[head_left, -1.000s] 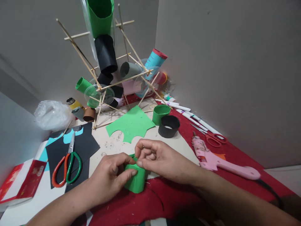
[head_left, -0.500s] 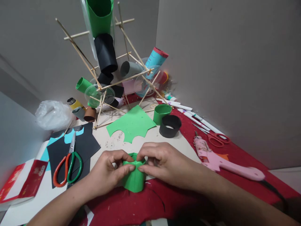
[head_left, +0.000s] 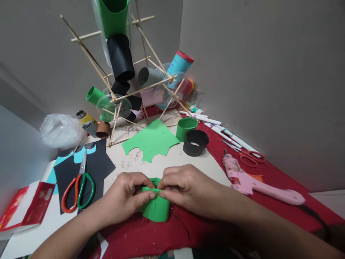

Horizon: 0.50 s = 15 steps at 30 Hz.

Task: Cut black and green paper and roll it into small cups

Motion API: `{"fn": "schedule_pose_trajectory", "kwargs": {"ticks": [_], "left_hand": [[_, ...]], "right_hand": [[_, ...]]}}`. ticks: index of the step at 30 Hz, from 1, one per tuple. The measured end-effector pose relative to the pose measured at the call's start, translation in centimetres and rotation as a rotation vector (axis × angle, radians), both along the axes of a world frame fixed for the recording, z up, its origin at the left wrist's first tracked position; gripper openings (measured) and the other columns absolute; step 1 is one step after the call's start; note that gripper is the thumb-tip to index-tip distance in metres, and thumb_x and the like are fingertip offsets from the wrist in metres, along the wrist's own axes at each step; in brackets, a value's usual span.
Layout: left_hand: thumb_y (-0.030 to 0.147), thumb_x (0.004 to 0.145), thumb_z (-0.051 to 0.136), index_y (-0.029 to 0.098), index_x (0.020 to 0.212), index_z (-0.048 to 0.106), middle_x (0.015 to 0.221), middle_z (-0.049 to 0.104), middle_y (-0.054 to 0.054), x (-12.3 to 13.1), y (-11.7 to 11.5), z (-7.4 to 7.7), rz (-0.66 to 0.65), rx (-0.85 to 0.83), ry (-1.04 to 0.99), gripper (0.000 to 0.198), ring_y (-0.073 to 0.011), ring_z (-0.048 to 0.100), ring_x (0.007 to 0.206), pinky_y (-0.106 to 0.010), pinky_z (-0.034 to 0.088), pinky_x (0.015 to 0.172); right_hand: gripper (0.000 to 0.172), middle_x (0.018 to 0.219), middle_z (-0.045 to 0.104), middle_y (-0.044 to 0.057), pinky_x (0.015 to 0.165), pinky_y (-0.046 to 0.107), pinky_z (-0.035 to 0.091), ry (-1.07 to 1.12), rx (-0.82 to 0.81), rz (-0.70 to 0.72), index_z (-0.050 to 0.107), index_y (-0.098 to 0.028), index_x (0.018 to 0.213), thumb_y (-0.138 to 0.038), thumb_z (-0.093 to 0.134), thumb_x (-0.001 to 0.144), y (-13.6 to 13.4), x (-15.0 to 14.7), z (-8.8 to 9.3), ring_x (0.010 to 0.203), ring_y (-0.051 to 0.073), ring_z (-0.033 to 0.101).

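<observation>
Left side: a red booklet lies at the table edge. Orange-and-green scissors rest on black paper. A skewer-and-tube frame stands at the back.

Centre: the left hand pinches the upper rim of the green paper tube between thumb and forefinger. The right hand pinches the same rim from the other side, fingertips meeting the left's. The tube stands upright on the near edge of the table, where the red cloth begins, between both hands.

Right side: a cut green sheet, a green ring and a black ring lie beyond the hands. A pink glue gun lies apart on the cloth.

Progress, as judged: the paper is already rolled into a tube and its top edge is folded inward. The fold is not yet released, and the glue gun is untouched.

Change: a second ago the right fingers were curled above the rim and the left thumb lay on the tube's side. Both hands have since closed onto the rim, flattening it.
</observation>
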<state>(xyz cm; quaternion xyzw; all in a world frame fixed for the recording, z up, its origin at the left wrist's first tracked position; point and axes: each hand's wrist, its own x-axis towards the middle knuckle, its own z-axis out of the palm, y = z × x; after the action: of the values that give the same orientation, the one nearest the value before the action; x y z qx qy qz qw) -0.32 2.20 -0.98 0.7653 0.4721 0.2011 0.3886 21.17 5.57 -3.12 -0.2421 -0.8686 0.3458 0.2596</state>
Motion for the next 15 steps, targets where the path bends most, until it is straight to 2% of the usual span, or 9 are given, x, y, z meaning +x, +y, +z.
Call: {"fn": "schedule_pose_trajectory", "kwargs": {"ticks": [9, 12, 15], "left_hand": [[0.028, 0.091, 0.060, 0.013, 0.080, 0.071, 0.072, 0.066, -0.003, -0.05, 0.32, 0.34, -0.056, -0.104, -0.080, 0.022, -0.0120, 0.056, 0.065, -0.023, 0.043, 0.062], [0.028, 0.089, 0.064, 0.015, 0.090, 0.074, 0.084, 0.071, -0.004, -0.41, 0.63, 0.48, -0.063, -0.072, -0.121, 0.016, -0.0132, 0.060, 0.073, -0.023, 0.045, 0.068], [0.029, 0.084, 0.071, 0.019, 0.104, 0.072, 0.091, 0.072, -0.003, -0.77, 0.83, 0.38, 0.024, -0.049, -0.134, 0.022, -0.0125, 0.057, 0.073, -0.023, 0.044, 0.068]], "right_hand": [[0.018, 0.075, 0.056, 0.001, 0.064, 0.024, 0.037, -0.067, 0.041, 0.076, 0.065, -0.015, 0.079, -0.013, 0.055, 0.094, -0.10, 0.15, 0.33, 0.070, 0.013, 0.052], [0.015, 0.076, 0.057, 0.001, 0.066, 0.024, 0.038, -0.014, 0.005, 0.033, 0.063, -0.016, 0.081, -0.015, 0.055, 0.094, 0.04, 0.38, 0.68, 0.073, 0.014, 0.053], [0.014, 0.079, 0.058, 0.001, 0.068, 0.025, 0.039, 0.058, -0.003, -0.025, 0.061, -0.018, 0.082, -0.015, 0.054, 0.095, 0.25, 0.62, 0.93, 0.075, 0.015, 0.053]]}}
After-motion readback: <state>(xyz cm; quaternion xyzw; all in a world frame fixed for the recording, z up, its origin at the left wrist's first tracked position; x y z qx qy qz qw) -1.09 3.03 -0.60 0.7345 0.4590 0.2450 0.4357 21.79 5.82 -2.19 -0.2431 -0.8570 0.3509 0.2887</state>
